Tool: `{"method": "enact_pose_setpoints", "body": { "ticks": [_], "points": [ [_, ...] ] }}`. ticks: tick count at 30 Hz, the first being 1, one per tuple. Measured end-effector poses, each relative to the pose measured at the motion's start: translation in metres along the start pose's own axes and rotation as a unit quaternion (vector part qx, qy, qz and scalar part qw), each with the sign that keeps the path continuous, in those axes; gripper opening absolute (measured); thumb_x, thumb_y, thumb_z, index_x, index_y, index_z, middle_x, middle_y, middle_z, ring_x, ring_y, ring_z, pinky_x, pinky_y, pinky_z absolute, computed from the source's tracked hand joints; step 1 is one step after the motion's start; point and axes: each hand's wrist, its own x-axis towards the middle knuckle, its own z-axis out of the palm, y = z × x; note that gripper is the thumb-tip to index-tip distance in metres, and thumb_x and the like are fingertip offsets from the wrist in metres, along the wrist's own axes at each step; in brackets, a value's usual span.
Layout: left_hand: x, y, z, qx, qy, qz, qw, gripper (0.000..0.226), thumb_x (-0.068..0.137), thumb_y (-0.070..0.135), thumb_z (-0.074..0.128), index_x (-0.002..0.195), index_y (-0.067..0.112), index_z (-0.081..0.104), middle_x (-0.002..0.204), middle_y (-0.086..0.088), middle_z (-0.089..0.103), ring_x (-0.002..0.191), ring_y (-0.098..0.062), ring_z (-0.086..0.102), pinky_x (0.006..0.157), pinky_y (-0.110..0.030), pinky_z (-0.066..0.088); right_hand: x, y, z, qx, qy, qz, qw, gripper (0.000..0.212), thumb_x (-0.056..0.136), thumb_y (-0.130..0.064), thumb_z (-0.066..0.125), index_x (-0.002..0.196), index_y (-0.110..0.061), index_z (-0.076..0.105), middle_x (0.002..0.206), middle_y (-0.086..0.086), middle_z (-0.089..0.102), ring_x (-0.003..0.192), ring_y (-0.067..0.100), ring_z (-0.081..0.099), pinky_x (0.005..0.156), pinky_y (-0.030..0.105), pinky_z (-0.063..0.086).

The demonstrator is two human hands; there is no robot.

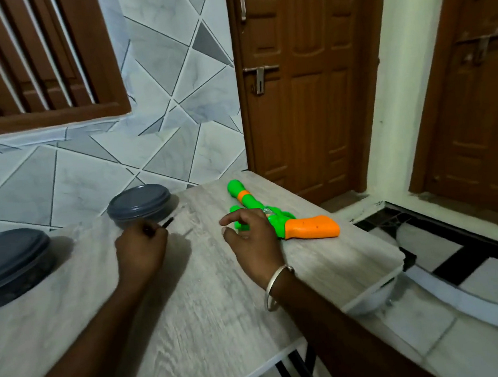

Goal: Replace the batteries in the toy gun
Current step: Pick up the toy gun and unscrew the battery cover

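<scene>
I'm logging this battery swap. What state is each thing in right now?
toy gun: lying on the table
left hand: gripping thin dark tool
right hand: open, by the gun
small container: lid on
large container: lid on
door: closed

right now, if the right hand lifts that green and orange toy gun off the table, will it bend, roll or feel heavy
Probably stiff: the toy gun looks like moulded hard plastic. Likely light for its length, as it seems hollow. Its flat orange stock lying on the table should stop it rolling.
</scene>
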Motion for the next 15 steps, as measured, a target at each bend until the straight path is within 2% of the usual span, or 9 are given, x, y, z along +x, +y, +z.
{"method": "enact_pose_setpoints", "body": {
  "ticks": [3, 6, 8, 11, 13, 15],
  "points": [
    [-0.022, 0.028, 0.016, -0.107, -0.027, -0.016, 0.994, 0.023, 0.071, 0.035, 0.056, 0.076, 0.017, 0.069, 0.072, -0.001, 0.073, 0.074, -0.026, 0.072, 0.079, -0.049, 0.060, 0.003, -0.001, -0.025, -0.020, 0.071, -0.018, 0.997, 0.016, 0.076, -0.012, 0.068, 0.086, -0.024, 0.070, 0.100, -0.003, 0.056, 0.101, 0.015, 0.057, 0.095, 0.037, 0.045],
    [-0.039, 0.051, 0.033, -0.196, -0.040, -0.029, 0.979, 0.016, 0.075, 0.027, 0.059, 0.074, 0.013, 0.068, 0.068, -0.006, 0.073, 0.066, -0.027, 0.071, 0.075, -0.052, 0.061, 0.006, 0.004, -0.057, -0.104, 0.136, -0.020, 0.985, 0.020, 0.076, -0.013, 0.069, 0.090, -0.026, 0.069, 0.107, 0.001, 0.054, 0.106, 0.019, 0.052, 0.098, 0.037, 0.039],
    [-0.047, 0.059, 0.043, -0.233, -0.043, -0.048, 0.970, 0.010, 0.082, 0.014, 0.063, 0.076, 0.008, 0.068, 0.071, -0.011, 0.074, 0.065, -0.027, 0.070, 0.075, -0.051, 0.062, 0.007, 0.011, -0.079, -0.165, 0.151, 0.013, 0.974, 0.023, 0.075, -0.020, 0.069, 0.093, -0.033, 0.066, 0.112, -0.002, 0.050, 0.112, 0.022, 0.049, 0.098, 0.039, 0.038],
    [-0.054, 0.062, 0.055, -0.288, -0.055, -0.086, 0.952, 0.009, 0.087, 0.001, 0.064, 0.079, 0.004, 0.068, 0.076, -0.018, 0.073, 0.068, -0.029, 0.070, 0.079, -0.050, 0.062, 0.008, 0.028, -0.108, -0.237, 0.104, 0.103, 0.960, 0.031, 0.075, -0.035, 0.071, 0.104, -0.038, 0.061, 0.124, -0.003, 0.044, 0.123, 0.024, 0.040, 0.101, 0.041, 0.034],
    [-0.059, 0.063, 0.061, -0.310, -0.063, -0.101, 0.943, 0.007, 0.085, -0.002, 0.066, 0.080, 0.001, 0.068, 0.076, -0.021, 0.073, 0.068, -0.030, 0.069, 0.080, -0.046, 0.061, 0.008, 0.042, -0.125, -0.245, 0.048, 0.137, 0.959, 0.044, 0.073, -0.046, 0.073, 0.114, -0.041, 0.057, 0.131, -0.001, 0.041, 0.128, 0.025, 0.035, 0.104, 0.040, 0.032],
    [-0.062, 0.065, 0.066, -0.335, -0.066, -0.112, 0.933, 0.003, 0.084, -0.006, 0.066, 0.082, -0.004, 0.067, 0.076, -0.025, 0.071, 0.066, -0.030, 0.067, 0.075, -0.041, 0.059, 0.009, 0.053, -0.137, -0.227, -0.011, 0.153, 0.962, 0.062, 0.068, -0.055, 0.078, 0.123, -0.040, 0.053, 0.132, 0.001, 0.044, 0.127, 0.025, 0.039, 0.105, 0.039, 0.035]
  ]
}}
